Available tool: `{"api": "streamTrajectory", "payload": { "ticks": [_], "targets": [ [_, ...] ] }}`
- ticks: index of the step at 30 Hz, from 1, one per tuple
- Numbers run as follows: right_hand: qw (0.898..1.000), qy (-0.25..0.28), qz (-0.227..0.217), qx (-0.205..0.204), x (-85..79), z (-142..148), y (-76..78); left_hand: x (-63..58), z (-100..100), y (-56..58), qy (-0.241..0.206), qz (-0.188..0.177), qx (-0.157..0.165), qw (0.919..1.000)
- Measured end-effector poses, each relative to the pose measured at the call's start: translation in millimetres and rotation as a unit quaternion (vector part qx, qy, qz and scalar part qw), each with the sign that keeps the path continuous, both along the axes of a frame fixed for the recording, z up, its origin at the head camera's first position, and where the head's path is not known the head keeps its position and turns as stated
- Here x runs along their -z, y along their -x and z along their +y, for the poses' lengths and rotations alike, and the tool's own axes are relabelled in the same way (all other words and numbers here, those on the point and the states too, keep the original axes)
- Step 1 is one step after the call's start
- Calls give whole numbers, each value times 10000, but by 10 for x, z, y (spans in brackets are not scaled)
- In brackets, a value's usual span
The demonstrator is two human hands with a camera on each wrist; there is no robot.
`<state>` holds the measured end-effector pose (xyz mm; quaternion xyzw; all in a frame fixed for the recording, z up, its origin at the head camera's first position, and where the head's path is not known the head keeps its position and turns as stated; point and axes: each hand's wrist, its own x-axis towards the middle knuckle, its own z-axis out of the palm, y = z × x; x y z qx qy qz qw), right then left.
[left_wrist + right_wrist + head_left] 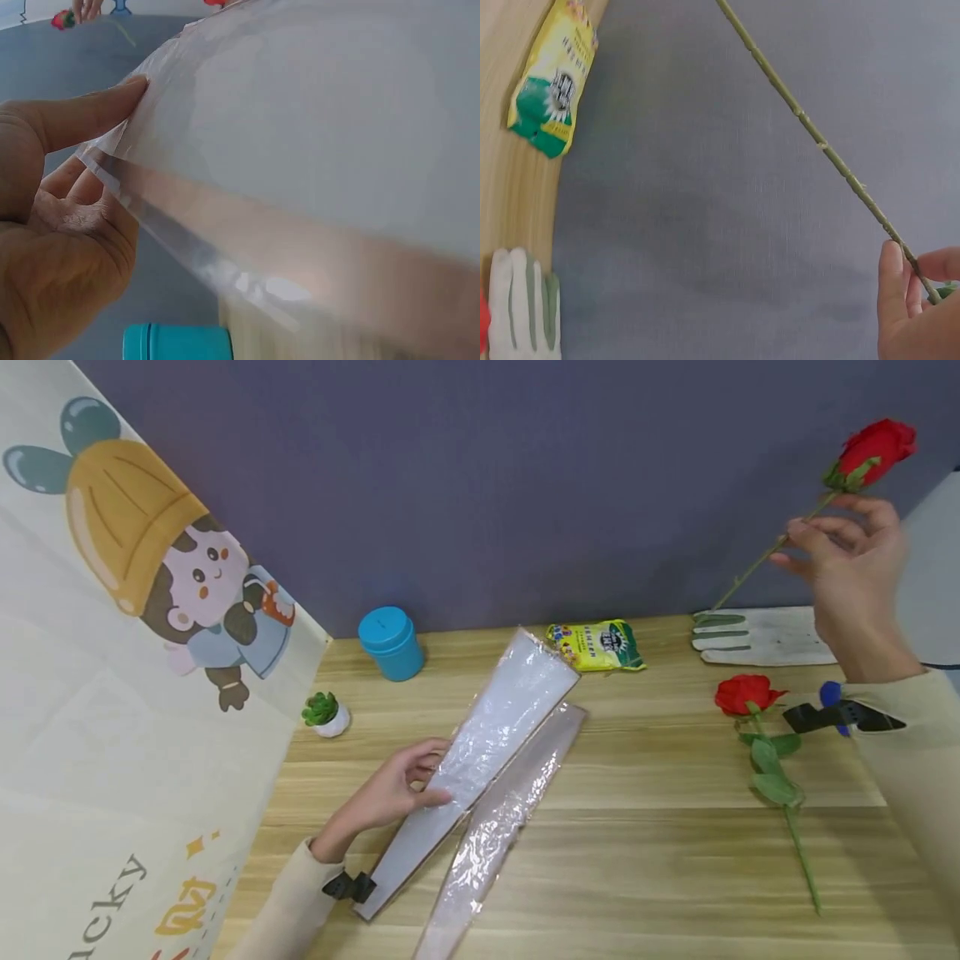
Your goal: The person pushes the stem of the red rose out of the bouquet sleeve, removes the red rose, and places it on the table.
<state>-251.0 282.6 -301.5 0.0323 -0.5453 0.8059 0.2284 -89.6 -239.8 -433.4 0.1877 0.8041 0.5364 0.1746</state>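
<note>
My left hand [393,785] pinches the edge of a long tapered clear plastic flower sleeve [498,718] with a pale lining, thumb in front and fingers behind. The sleeve slants with its wide end up and away. At the right, my raised right hand [862,560] pinches a red rose [877,450] by its bare green stem [810,131], just under the bloom. The stem points down to the left. A second red rose [750,693] with leaves lies on the table below that hand. Another plastic sleeve [502,827] lies partly under the held one.
Along the back of the wooden table [637,860] stand a blue lidded cup [392,643], a yellow-green packet [597,646] and a white glove [772,635]. A small potted succulent [326,714] sits at the left. Behind rises a grey panel [487,485].
</note>
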Motion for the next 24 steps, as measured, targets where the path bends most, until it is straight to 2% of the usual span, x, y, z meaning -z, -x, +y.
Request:
{"api": "streamTrajectory", "payload": {
  "ticks": [3,8,11,14,18,20,22,24],
  "targets": [
    [9984,-466,-110,303,50,136,-1,15,-57,13,142,1,-124,9998],
    [9925,-1078,-531,232,173,267,-23,47,-205,32,396,-117,-488,9980],
    [9906,-1238,-580,-39,285,300,-60,84,-289,52,440,-236,-550,9972],
    [9902,-1162,-607,-475,419,303,-117,124,-352,78,558,-293,-574,9964],
    [9815,-1349,-874,-1036,616,265,-185,166,-402,109,795,-328,-701,9938],
    [9694,-1840,-1126,-1175,698,235,-206,184,-413,120,853,-379,-738,9929],
    [9504,-2499,-1376,-1242,770,195,-216,204,-418,125,830,-466,-730,9928],
    [9261,-3147,-1627,-1299,836,153,-225,219,-419,126,802,-526,-728,9927]
  ]
}}
